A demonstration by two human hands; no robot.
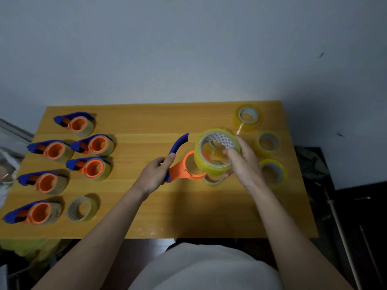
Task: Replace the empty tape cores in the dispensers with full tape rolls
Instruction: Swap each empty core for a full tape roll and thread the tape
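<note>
I judge I'm mid-loading: my right hand [240, 162] grips the full roll [215, 152] just above the orange hub [189, 166] of the dispenser [178, 158] my left hand [156, 172] clasps, needing hole-to-hub alignment next.

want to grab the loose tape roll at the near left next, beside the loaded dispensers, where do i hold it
The loose tape roll lies tilted with its open core facing up and right. Come from above, one finger inside the core, thumb on the outer wall. Its right side is free; a loaded dispenser sits close on its left.
</note>
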